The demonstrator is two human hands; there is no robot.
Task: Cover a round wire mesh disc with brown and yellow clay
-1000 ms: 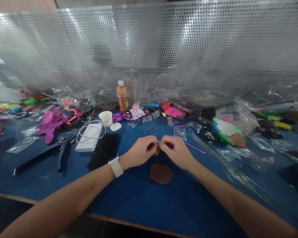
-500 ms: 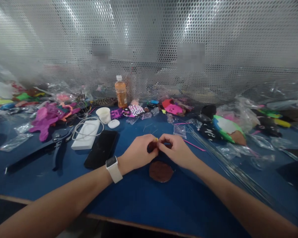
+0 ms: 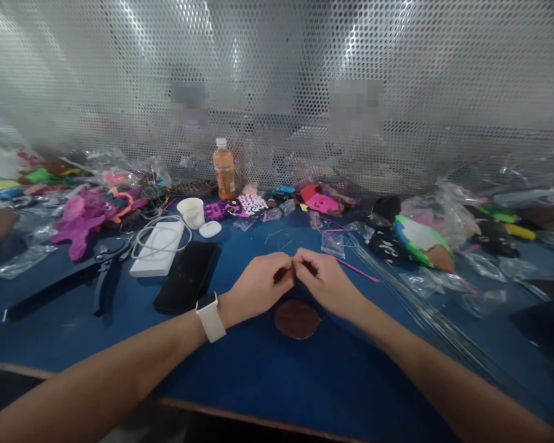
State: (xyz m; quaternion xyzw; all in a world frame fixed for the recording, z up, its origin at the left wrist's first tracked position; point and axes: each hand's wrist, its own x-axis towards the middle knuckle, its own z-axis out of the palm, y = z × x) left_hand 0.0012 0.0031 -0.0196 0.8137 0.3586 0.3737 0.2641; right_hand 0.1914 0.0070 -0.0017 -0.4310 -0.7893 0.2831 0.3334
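My left hand (image 3: 268, 281), with a white-strapped watch on its wrist, meets my right hand (image 3: 325, 281) over the blue table. The fingertips of both hands are pinched together on a tiny yellow piece (image 3: 292, 260), mostly hidden by the fingers. I cannot make out its shape. Just below my hands, a flat, roundish brown disc (image 3: 297, 319) lies on the table, not touched by either hand. Thin loose wires (image 3: 277, 237) lie beyond my fingers. A pink strip (image 3: 357, 269) rests to the right of my right hand.
Left of me lie a black phone (image 3: 186, 277), a white box (image 3: 157, 249) with a cable, and dark-handled cutters (image 3: 102, 267). A cup (image 3: 191, 212) and a drink bottle (image 3: 224, 169) stand behind. Long wires (image 3: 425, 304), colourful clay figures (image 3: 425, 240) and plastic bags lie right.
My hands stay pinched together, with only slight finger movement. The view shifts slightly. At the left edge, a blurred shape, perhaps part of another person's arm, reaches further into view.
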